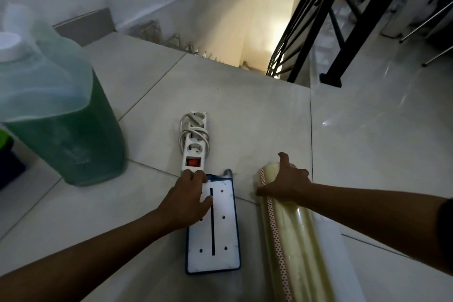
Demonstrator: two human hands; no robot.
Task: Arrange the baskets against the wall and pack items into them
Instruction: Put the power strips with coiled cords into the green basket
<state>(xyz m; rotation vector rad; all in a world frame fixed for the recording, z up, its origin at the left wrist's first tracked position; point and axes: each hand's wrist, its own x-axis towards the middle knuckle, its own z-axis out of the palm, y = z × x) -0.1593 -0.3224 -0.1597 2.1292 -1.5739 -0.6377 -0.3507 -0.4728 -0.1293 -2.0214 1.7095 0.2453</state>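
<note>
Four things lie on the tiled floor (245,110). Your left hand (188,198) presses flat, fingers spread, on one white blue-edged panel (215,233) at 6 o'clock. Your right hand (285,184) clamps one yellowish film roll (291,240) at 5 o'clock. One white power strip (195,142), cord coiled, lies center; one green-liquid jug (61,117) stands at 9 o'clock.
</note>
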